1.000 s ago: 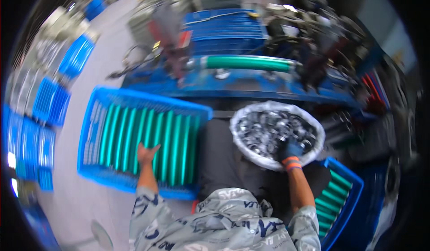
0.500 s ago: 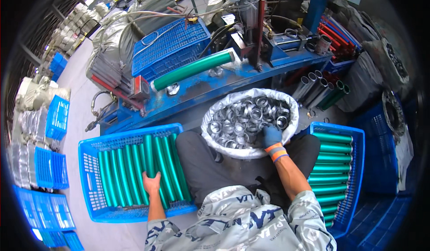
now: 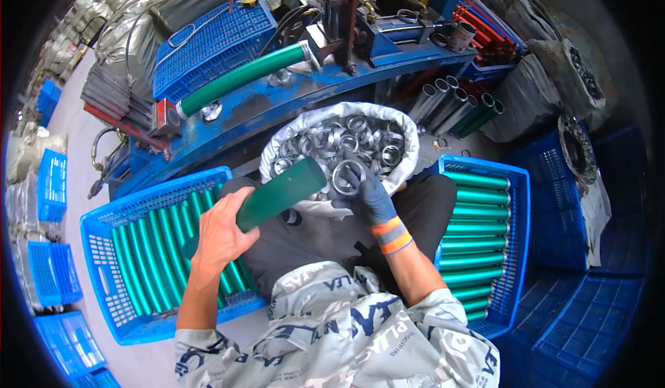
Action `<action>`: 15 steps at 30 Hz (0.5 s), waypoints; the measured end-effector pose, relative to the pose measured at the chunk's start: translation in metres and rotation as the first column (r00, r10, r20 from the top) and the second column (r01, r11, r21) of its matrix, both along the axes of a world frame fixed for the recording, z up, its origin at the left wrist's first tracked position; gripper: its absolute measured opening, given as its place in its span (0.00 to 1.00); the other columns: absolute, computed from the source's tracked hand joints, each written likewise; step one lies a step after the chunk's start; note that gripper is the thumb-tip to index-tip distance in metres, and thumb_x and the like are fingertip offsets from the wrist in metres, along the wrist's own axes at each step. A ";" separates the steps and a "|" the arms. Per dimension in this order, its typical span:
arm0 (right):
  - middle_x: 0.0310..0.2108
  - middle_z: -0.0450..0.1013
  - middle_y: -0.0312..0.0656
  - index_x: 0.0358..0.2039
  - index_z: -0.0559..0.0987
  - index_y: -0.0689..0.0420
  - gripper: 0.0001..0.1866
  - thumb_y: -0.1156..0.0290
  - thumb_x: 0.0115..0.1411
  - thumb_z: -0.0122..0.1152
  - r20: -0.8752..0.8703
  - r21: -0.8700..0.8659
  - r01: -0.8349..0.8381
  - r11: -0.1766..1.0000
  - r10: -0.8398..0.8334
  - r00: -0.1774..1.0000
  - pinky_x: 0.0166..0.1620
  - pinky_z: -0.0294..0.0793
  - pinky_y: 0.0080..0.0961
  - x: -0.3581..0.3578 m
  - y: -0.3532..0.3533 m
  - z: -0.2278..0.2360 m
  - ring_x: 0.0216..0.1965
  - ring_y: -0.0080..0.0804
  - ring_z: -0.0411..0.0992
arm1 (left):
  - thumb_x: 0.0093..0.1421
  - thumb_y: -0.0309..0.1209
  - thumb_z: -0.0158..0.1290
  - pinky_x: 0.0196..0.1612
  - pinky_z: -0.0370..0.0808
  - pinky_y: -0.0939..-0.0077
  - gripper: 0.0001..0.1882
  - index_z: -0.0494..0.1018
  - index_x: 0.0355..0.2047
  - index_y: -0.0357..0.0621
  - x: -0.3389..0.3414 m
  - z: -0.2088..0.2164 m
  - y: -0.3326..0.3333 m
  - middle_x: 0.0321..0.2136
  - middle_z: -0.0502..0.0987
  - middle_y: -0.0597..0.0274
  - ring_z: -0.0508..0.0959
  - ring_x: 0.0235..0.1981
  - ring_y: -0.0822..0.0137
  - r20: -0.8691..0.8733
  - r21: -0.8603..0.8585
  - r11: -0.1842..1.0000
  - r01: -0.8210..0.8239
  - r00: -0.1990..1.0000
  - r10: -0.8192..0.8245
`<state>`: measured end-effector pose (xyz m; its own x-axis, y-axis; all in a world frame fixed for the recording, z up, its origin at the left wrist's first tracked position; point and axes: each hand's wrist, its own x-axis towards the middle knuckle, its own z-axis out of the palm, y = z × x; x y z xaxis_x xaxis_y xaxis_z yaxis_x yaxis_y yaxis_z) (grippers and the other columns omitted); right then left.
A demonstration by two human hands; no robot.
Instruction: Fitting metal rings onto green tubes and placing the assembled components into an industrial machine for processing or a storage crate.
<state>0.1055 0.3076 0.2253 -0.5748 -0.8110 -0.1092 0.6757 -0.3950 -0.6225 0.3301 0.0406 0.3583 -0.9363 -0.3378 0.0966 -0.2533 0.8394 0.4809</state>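
Observation:
My bare left hand is closed round a green tube, held tilted above my lap with its far end pointing up and right. In my gloved right hand is a silver metal ring, pinched near that end of the tube but apart from it. Just beyond both hands stands a round basket lined with white sheeting, full of loose metal rings. Under my left forearm, a blue crate holds a row of green tubes.
To my right, another blue crate holds stacked green tubes. Ahead runs a blue metal bench with a green tube lying on a machine. Grey and green pipes stand beyond the right crate.
My left hand has lifted a green tube out of the left crate. My right hand has come up from the basket with a metal ring. The view has shifted right.

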 end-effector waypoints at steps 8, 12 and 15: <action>0.78 0.71 0.49 0.86 0.60 0.62 0.61 0.51 0.63 0.87 -0.225 -0.027 0.064 0.998 -0.068 0.972 0.73 0.78 0.40 -0.007 -0.005 -0.002 0.72 0.40 0.76 | 0.45 0.24 0.67 0.51 0.83 0.52 0.40 0.79 0.63 0.45 0.000 0.021 0.011 0.43 0.84 0.51 0.85 0.46 0.44 0.060 -0.055 0.996 0.066 0.996 -0.063; 0.73 0.76 0.44 0.84 0.64 0.65 0.47 0.75 0.67 0.75 -0.331 0.120 0.099 0.988 -0.054 0.942 0.66 0.79 0.28 -0.002 -0.008 0.006 0.64 0.26 0.78 | 0.44 0.24 0.68 0.51 0.83 0.52 0.40 0.79 0.64 0.45 0.003 0.021 0.014 0.42 0.83 0.51 0.84 0.46 0.44 0.040 -0.061 0.997 0.046 0.998 -0.043; 0.72 0.77 0.43 0.82 0.67 0.67 0.46 0.79 0.65 0.76 -0.632 0.343 0.135 0.930 0.122 0.766 0.66 0.80 0.29 -0.007 0.000 0.006 0.63 0.26 0.78 | 0.45 0.24 0.70 0.50 0.81 0.51 0.42 0.79 0.65 0.48 0.005 0.023 0.015 0.42 0.82 0.53 0.83 0.45 0.45 0.051 -0.158 0.987 0.031 0.998 -0.024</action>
